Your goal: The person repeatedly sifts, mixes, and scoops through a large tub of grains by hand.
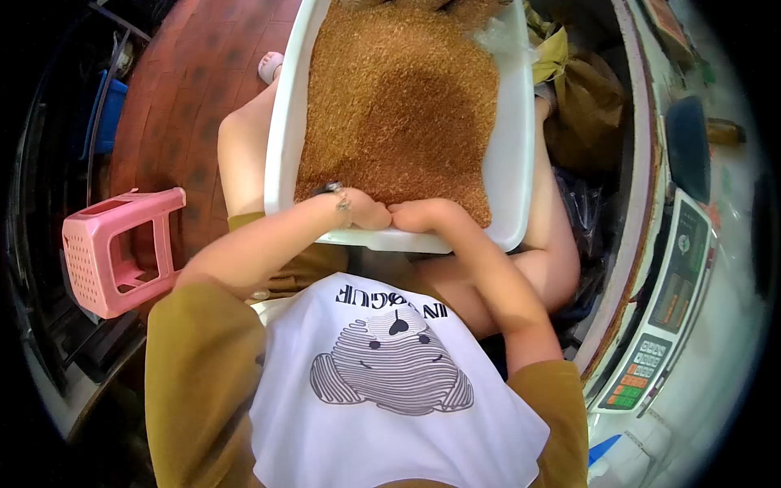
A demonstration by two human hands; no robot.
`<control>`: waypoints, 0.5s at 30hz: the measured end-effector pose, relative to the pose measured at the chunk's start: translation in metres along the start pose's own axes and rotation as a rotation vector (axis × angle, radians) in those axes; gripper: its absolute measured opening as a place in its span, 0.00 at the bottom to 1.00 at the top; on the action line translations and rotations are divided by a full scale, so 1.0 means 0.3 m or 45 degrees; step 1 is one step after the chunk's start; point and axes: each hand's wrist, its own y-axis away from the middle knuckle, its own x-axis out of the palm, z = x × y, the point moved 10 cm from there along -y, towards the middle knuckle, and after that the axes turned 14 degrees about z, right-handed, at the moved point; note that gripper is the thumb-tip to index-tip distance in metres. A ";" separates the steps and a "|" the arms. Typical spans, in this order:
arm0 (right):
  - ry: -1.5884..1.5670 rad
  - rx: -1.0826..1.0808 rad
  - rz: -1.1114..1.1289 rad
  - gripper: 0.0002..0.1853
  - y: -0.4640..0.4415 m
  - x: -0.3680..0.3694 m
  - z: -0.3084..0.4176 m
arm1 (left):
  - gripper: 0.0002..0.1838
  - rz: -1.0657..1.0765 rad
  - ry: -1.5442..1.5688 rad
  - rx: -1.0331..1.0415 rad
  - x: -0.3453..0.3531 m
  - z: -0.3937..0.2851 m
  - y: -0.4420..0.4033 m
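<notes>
The left hand [370, 211] and right hand [415, 215] meet at the near end of the white tub [514, 163] holding brown granules [390, 73]; I cannot tell whether the fingers grip any. Hand-working granules seems underway; the next move calls for containing spillage.

Pink plastic stool [91, 264] at left; reddish tiled floor [187, 98]; blue boxy container [111, 115] beyond stool; brown rumpled sack [592, 102]; white electronic scale [669, 289] with multicoloured keypad [639, 372]
</notes>
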 end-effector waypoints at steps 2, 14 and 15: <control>0.154 0.107 -0.047 0.21 0.072 -0.009 0.073 | 0.26 0.125 -0.103 -0.105 -0.013 -0.014 0.044; 0.508 0.487 0.128 0.19 -0.085 -0.144 0.004 | 0.28 0.506 -0.647 -0.044 -0.081 -0.045 -0.002; 0.512 0.418 0.150 0.20 -0.101 -0.142 0.005 | 0.30 0.528 -0.576 -0.094 -0.090 -0.036 0.013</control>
